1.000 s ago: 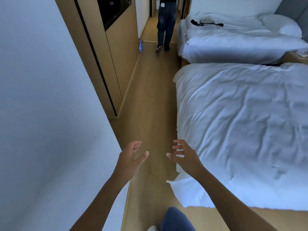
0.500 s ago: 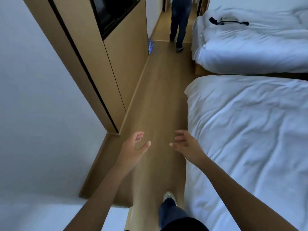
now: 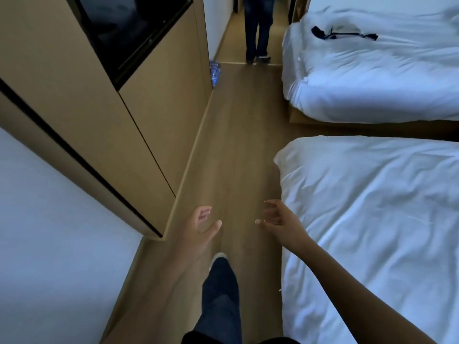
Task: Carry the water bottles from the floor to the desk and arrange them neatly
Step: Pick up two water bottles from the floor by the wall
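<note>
Hands are both held out in front of the body, above the wooden floor (image 3: pixel 238 135), and both are empty. The left hand (image 3: pixel 198 228) has its fingers loosely spread and a little bent, thumb apart from them, palm turned inward. The right hand (image 3: pixel 279 220) mirrors it, fingers relaxed and separated, touching nothing. The gap between the two hands is moderate.

The water bottles (image 3: pixel 215 72) stand on the floor far ahead, close against the corner of the tall wooden cabinet (image 3: pixel 154 112); they look like a small pack with blue labels, but the details are too small to read.

The cabinet has smooth, light brown panels and a dark glossy screen (image 3: pixel 139 28) set in it. On the right are two beds: the near bed (image 3: pixel 372 219) with wrinkled white linen, and the far bed (image 3: pixel 372 78) with a dark strap (image 3: pixel 342 34) lying on it. A second person's legs (image 3: pixel 257 28) in dark trousers stand in the corridor beyond.
</note>
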The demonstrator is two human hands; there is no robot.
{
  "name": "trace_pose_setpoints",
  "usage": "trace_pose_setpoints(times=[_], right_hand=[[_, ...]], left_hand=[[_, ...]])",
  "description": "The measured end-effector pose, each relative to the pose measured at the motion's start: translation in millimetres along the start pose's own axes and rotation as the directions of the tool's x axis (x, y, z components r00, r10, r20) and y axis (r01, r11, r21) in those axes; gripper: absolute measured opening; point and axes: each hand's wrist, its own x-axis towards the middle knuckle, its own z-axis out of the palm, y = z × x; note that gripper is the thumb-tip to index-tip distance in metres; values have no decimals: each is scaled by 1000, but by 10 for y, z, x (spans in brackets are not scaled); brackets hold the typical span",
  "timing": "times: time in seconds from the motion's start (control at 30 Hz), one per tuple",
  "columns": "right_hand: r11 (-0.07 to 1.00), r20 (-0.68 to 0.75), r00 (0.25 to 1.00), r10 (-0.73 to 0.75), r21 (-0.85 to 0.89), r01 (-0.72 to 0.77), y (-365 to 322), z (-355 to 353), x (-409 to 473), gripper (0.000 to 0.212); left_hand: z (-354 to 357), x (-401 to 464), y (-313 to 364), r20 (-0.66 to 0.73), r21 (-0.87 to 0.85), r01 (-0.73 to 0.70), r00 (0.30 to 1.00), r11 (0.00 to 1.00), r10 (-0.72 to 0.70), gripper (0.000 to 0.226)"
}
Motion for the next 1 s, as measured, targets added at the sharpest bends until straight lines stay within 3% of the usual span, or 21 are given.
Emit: trace_pose_setpoints(times=[0.23,0.5,0.73,1.0], right_hand=[[999,-52,999,-6,40,8,-529,-123,1607,56],[997,-64,998,20,70,-15,-1032,-345,3153,54],[997,-21,999,44,62,-43,-1167,-801,4624,57],[999,-32,999,17,48,-16,-1520,-1829,6523,55]], left_hand=[[-390,1739,274,43,5,-34,999,999,33,44],[-775,3534,652,-10,-24,-65,998,998,65,38],[-537,5039,902,26,-23,-53,998,998,53,33],[-172,6942,1627,-12,-20,-44,999,999,44,34]])
